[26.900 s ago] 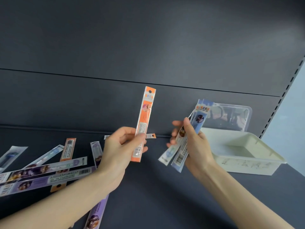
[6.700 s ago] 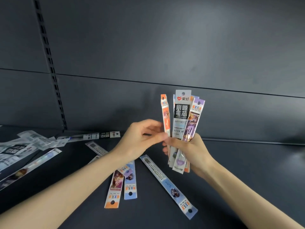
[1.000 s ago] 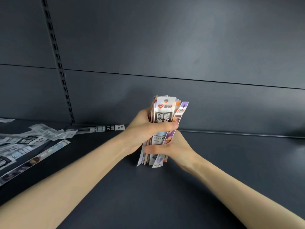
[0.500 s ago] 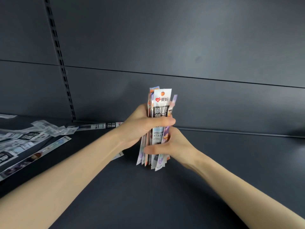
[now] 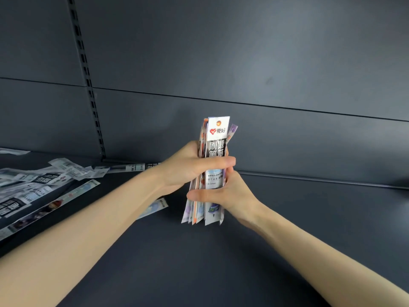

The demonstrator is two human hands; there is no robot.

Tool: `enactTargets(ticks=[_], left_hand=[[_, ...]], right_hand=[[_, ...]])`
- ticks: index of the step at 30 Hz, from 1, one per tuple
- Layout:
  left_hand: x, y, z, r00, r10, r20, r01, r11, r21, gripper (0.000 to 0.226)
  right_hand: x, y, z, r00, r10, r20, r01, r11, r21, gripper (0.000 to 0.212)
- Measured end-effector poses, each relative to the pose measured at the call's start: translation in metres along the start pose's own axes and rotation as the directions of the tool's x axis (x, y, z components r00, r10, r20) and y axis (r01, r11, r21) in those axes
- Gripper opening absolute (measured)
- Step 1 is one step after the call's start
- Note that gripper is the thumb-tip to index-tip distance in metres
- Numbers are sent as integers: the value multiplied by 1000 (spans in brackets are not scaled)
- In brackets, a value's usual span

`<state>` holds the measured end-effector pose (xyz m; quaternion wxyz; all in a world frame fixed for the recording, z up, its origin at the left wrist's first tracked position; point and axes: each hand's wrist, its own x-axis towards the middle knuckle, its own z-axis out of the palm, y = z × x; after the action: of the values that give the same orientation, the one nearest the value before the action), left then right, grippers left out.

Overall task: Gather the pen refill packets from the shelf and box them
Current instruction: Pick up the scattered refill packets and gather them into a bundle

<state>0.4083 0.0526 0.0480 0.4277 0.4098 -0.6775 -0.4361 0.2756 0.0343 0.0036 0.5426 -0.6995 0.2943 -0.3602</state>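
Note:
A bundle of several pen refill packets (image 5: 216,138) stands upright above the dark shelf (image 5: 309,218), a white and black packet facing me. My left hand (image 5: 188,167) grips the bundle's upper half, thumb across the front. My right hand (image 5: 225,193) grips its lower half from the right, thumb across the front. One light blue packet (image 5: 155,207) lies on the shelf, partly hidden under my left forearm. The box is out of view.
Several loose packets (image 5: 33,187) lie scattered on the shelf at the left, and one long packet (image 5: 130,167) rests against the back wall. A slotted upright (image 5: 88,85) runs down the back panel at the left.
The bundle has stayed upright in both hands and shifted only slightly. The packets now look more squared together.

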Motion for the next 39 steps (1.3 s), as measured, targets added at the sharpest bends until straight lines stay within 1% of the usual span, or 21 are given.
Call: enactTargets(ticks=[3,5,8,10,13,15,16,18,20,21,23,24,25,26,29,30,31,33,35,37,39], left_hand=[[-4,10,-13,999,2,38,-2,1000,0,9],[-7,15,-23,999,13,46,-14,1000,26,12],[-14,15,-40,1000,12,28,-12,999,30,2],[-19,8,-51,1000,-3,9,3,1000,25,12],[-30,-4,-76,998,-43,39,43,999,21,31],[-40,-13,-102,997,-62,50,61,998,20,41],[-45,-19,-118,996,-84,25,82,995,50,45],[-53,-35,-150,990,-136,-46,143,970,197,42],[-57,-55,-176,982,-163,-95,187,895,405,36],[-58,-65,-186,981,-171,-94,195,827,527,38],[-57,-82,-197,981,-185,-66,168,616,770,50],[-55,-88,-200,980,-190,-52,144,507,850,54],[-53,-91,-201,979,-197,-44,125,423,897,55],[-50,-94,-200,977,-207,-43,119,370,921,52],[-40,-97,-198,983,-180,-45,97,291,952,41],[-36,-98,-199,984,-172,-46,95,288,953,40],[-32,-99,-200,983,-175,-54,108,312,944,39],[-28,-100,-202,974,-213,-82,170,436,884,34],[-26,-100,-204,968,-234,-89,207,554,806,24],[-25,-98,-203,971,-221,-90,209,611,763,14],[-25,-94,-202,977,-181,-114,206,650,732,11]], right_hand=[[7,-9,8,1000,-25,16,25,999,37,54],[13,-14,17,999,-46,2,46,997,65,54],[21,-16,32,999,-49,-16,51,990,130,58],[25,-14,43,1000,-21,-4,22,994,111,51],[31,-17,60,1000,24,-1,-24,1000,-3,21],[36,-17,67,998,42,-48,-43,999,-21,18],[39,-16,71,995,52,-85,-54,998,-25,18],[44,-17,77,986,69,-152,-76,996,-38,13],[50,-17,84,977,80,-196,-91,995,-50,11],[53,-17,88,973,80,-218,-93,994,-54,13],[59,-17,95,960,70,-270,-90,994,-64,14],[61,-18,99,955,65,-290,-88,994,-65,14],[64,-19,103,951,66,-301,-88,994,-60,13],[67,-19,107,950,74,-304,-94,994,-53,11],[71,-17,117,944,112,-310,-134,990,-52,11],[71,-16,119,938,120,-325,-145,988,-51,11],[71,-13,120,931,124,-343,-150,987,-51,12],[71,-9,120,918,129,-375,-161,985,-56,12],[70,-7,118,911,134,-391,-171,983,-62,12],[70,-8,118,909,137,-393,-174,983,-60,11],[70,-7,119,908,134,-396,-170,984,-58,13]])
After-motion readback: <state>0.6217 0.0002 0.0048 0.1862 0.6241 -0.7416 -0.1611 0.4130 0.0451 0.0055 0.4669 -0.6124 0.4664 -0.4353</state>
